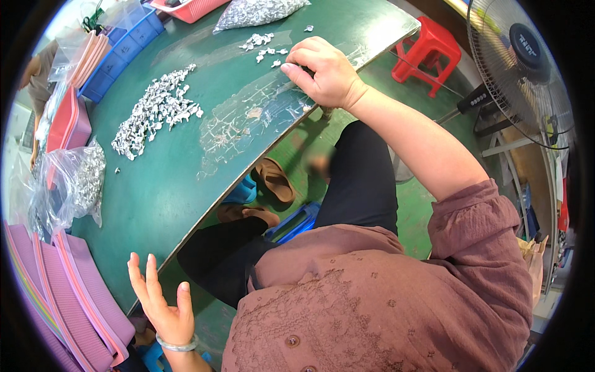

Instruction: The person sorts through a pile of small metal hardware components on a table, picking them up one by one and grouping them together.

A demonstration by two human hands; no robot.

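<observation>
My right hand rests at the table's edge on the far right, its fingers curled in toward the thumb. Whatever lies between those fingers, if anything, is hidden. Just beyond it is a small scatter of shiny silver pieces, with a few strays closer to the thumb. My left hand is raised beside the near edge of the table, fingers spread and holding nothing; a pale bangle circles its wrist. On the green tabletop a larger heap of small silver pieces lies left of the middle.
Clear bags of silver pieces lie at the back and left. Purple ridged trays stand near my left hand. Pink bins and blue bins line the far left. A red stool and fan stand right. Another person is far left.
</observation>
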